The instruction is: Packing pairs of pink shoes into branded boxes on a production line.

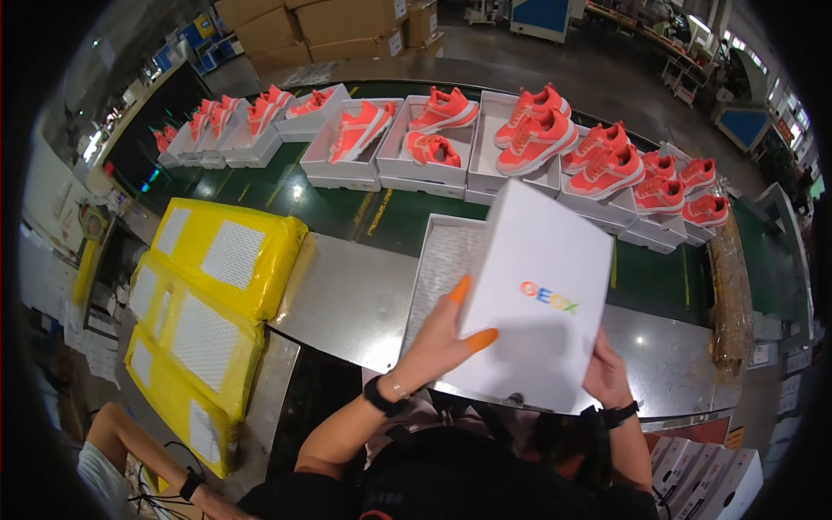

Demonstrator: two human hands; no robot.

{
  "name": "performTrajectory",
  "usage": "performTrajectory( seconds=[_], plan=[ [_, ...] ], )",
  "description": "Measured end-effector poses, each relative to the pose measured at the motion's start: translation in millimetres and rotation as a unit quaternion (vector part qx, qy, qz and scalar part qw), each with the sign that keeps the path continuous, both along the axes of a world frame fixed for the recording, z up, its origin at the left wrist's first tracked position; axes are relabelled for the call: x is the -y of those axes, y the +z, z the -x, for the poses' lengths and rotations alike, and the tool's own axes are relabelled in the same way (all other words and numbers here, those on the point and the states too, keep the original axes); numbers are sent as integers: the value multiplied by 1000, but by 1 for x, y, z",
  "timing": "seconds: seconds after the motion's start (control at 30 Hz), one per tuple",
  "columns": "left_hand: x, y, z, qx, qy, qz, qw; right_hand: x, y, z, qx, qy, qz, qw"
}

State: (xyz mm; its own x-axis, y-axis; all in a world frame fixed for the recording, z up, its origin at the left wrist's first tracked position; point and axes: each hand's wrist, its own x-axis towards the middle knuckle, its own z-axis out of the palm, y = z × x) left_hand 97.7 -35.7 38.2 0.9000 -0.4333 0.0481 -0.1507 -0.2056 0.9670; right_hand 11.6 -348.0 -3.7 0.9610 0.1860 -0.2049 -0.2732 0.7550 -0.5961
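Observation:
A white shoebox (542, 260) with a multicoloured print is held tilted in front of me. My left hand (438, 342) grips its left side, orange covers on the thumb and a finger. At the lower right edge, my right hand (605, 371) is closed on the same box, its fingers partly hidden behind it. Beneath and left of it, an open white box (426, 251) lined with patterned paper lies on the metal table (338, 295). Whether the held box has anything inside cannot be seen.
Along the green conveyor (347, 212) stand several open boxes with coral sneakers (537, 139). Yellow-wrapped packs (212, 325) lie at left, near another person's arm (143, 451). Upright white boxes (706, 477) stand at lower right. Cardboard cartons (338, 30) are stacked behind.

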Motion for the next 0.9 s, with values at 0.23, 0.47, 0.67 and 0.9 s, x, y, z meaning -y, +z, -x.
performTrajectory(
  seconds=[0.23, 0.47, 0.67, 0.9],
  plan=[
    [-65, -21, 4, 184, 157, -298, 923, -92, 1, -76, 29, -7, 320, 947],
    [-62, -67, -2, -53, 192, -130, 971, -99, -29, -93, 92, -47, 445, 890],
    [-63, -98, 18, -283, 176, 306, 892, -84, -64, -50, -23, -22, 234, 972],
    [-48, -72, 60, -277, 113, 324, 897, -101, -52, -3, -121, -86, 137, 979]
  ],
)
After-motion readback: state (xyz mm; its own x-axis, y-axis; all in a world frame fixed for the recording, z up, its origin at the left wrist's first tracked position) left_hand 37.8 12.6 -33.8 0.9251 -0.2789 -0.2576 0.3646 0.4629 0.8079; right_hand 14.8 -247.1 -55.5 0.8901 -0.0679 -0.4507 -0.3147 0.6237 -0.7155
